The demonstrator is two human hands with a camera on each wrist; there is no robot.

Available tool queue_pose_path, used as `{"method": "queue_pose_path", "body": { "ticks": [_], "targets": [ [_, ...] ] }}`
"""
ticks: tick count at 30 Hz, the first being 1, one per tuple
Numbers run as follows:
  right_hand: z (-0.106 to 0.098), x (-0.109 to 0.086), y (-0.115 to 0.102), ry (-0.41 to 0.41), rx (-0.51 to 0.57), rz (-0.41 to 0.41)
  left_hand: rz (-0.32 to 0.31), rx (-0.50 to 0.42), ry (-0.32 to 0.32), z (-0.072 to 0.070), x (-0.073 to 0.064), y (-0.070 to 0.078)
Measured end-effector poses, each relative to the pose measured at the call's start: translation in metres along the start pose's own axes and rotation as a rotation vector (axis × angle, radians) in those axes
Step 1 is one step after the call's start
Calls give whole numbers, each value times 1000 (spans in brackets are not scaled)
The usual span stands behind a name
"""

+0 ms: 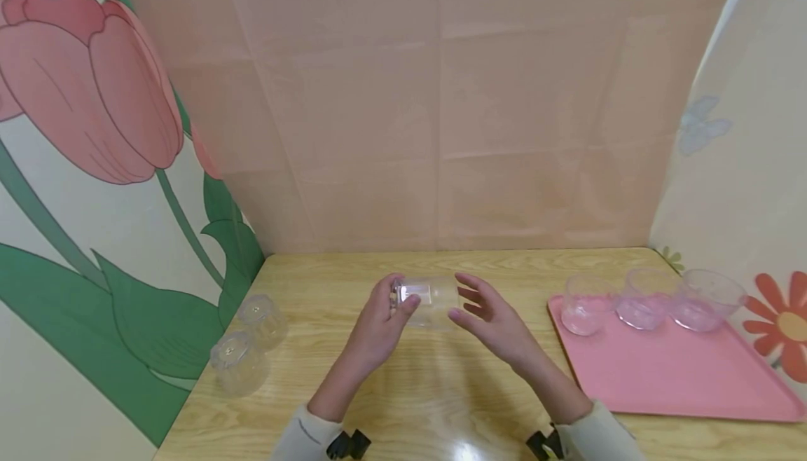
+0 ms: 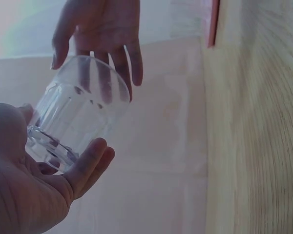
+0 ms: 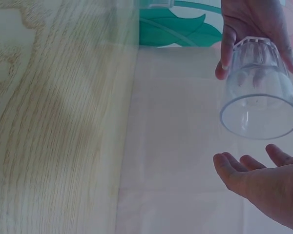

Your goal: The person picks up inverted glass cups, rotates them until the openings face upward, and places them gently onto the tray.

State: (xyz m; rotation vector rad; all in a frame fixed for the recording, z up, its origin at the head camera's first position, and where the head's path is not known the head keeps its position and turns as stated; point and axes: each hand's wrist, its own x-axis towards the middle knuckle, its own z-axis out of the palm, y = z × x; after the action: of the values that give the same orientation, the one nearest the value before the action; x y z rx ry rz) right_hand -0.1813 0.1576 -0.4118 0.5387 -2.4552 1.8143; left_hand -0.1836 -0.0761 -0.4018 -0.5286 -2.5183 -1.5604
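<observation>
My left hand (image 1: 376,331) grips a clear plastic cup (image 1: 435,301) round its base, above the middle of the table. The cup lies sideways in the air, with its mouth toward my right hand (image 1: 494,321). That hand spreads its fingers and thumb near the rim without gripping it. From the right wrist, the cup's open mouth (image 3: 259,117) appears with a gap between it and the fingers (image 3: 229,170). In the left wrist view, left-hand fingers (image 2: 90,165) curl around the faceted base.
Two clear cups (image 1: 261,321) stand upside down at the table's left edge. A pink tray (image 1: 681,384) lies at the right, with three clear cups (image 1: 643,307) upright along its far side. A pinkish sheet (image 1: 435,132) hangs behind the wooden table (image 1: 403,405).
</observation>
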Motion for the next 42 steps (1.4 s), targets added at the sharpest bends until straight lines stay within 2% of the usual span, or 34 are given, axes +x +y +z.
{"method": "queue_pose_path", "body": {
  "ticks": [13,34,42],
  "targets": [
    [3,2,-5,-28,92,67,33,-44,-6,5,2,0],
    [5,8,-6,-62,170,31,16,-96,-41,12,4,0],
    [7,9,-7,-50,195,32,11,-96,-51,12,4,0]
  ]
}}
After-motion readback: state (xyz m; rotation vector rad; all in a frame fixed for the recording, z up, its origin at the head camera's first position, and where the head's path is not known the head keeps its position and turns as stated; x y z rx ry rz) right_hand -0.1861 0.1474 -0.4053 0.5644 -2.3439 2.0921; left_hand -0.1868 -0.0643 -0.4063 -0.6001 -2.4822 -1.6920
